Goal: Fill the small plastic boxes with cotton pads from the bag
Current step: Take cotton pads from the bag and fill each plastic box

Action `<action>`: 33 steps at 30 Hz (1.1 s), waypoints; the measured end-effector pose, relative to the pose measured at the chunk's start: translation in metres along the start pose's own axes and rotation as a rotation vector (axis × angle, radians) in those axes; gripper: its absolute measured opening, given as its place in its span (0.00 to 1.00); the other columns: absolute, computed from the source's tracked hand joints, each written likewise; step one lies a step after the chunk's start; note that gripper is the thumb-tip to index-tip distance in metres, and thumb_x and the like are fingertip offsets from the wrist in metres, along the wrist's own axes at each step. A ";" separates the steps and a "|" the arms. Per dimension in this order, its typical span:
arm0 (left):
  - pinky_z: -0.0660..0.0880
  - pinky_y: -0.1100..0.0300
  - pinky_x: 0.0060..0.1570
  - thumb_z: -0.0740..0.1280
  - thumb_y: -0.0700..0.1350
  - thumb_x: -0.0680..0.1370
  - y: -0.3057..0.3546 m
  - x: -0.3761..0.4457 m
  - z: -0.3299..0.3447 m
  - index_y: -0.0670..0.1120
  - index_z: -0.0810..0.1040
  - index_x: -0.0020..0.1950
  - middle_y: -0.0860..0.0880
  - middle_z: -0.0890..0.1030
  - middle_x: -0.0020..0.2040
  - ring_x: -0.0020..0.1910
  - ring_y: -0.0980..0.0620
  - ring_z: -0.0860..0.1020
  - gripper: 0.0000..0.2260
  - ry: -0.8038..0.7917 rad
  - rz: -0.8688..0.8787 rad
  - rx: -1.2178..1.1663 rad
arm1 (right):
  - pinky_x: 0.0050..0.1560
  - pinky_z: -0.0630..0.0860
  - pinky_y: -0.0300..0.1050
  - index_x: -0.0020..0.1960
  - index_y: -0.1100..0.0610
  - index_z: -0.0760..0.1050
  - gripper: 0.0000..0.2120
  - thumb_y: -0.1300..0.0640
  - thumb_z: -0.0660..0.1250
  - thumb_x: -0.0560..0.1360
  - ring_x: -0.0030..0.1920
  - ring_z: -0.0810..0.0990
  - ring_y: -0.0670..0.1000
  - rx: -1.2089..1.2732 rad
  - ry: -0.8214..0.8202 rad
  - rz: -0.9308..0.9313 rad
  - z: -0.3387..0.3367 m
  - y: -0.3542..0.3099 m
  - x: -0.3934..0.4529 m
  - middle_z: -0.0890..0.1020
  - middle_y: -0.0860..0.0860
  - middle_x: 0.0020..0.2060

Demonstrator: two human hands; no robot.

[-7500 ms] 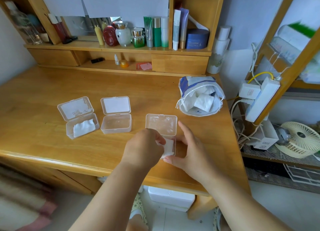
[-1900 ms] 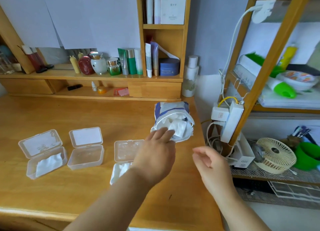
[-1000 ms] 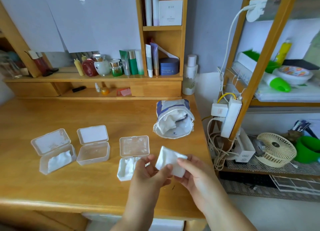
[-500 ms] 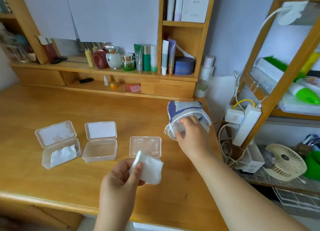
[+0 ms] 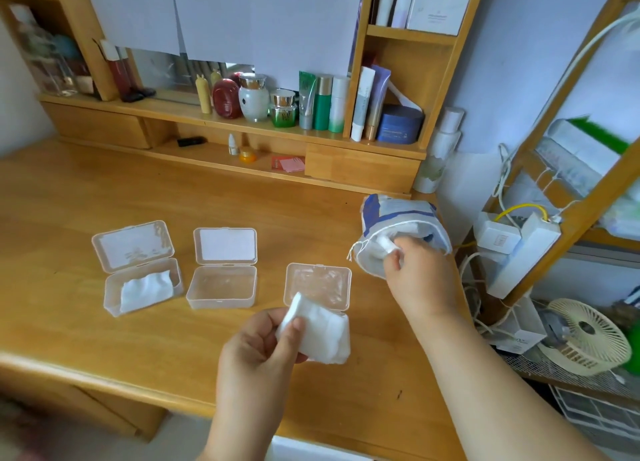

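Three small clear plastic boxes stand open in a row on the wooden desk [image 5: 69,190]. The left box [image 5: 142,287] holds white cotton pads, the middle box [image 5: 221,285] looks empty. My left hand [image 5: 259,353] pinches a small stack of cotton pads [image 5: 320,332] in front of the right box [image 5: 317,284], hiding its tray. At the desk's right end lies the blue-and-white bag [image 5: 398,225], mouth towards me. My right hand [image 5: 415,277] is at the bag's mouth, fingers pinching a cotton pad [image 5: 386,244].
A shelf unit along the back of the desk carries cosmetic bottles and jars [image 5: 287,107]. A wooden rack with a power strip and cables [image 5: 519,249] stands just right of the desk, with a small fan [image 5: 585,336] below it.
One second ago both hands held a pad stack. Since then my right hand went to the bag and now pinches a pad at its mouth; my left hand keeps the stack.
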State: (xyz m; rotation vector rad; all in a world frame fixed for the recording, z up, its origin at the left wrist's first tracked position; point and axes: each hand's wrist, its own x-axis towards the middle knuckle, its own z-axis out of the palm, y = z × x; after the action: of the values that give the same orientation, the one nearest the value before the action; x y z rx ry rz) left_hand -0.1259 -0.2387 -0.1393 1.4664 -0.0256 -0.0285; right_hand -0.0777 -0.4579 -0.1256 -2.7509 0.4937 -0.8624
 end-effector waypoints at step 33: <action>0.74 0.69 0.35 0.66 0.36 0.77 0.016 0.033 -0.034 0.46 0.78 0.47 0.53 0.83 0.36 0.36 0.59 0.79 0.05 -0.277 -0.014 0.164 | 0.63 0.70 0.37 0.54 0.58 0.82 0.13 0.69 0.68 0.72 0.58 0.77 0.42 0.567 -0.262 -0.303 -0.033 -0.038 -0.075 0.80 0.47 0.59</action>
State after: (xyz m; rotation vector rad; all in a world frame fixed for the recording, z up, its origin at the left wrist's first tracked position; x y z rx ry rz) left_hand -0.0920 -0.2040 -0.1270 1.6174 -0.2482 -0.2456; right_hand -0.1452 -0.3985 -0.1264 -2.3739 -0.1986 -0.5685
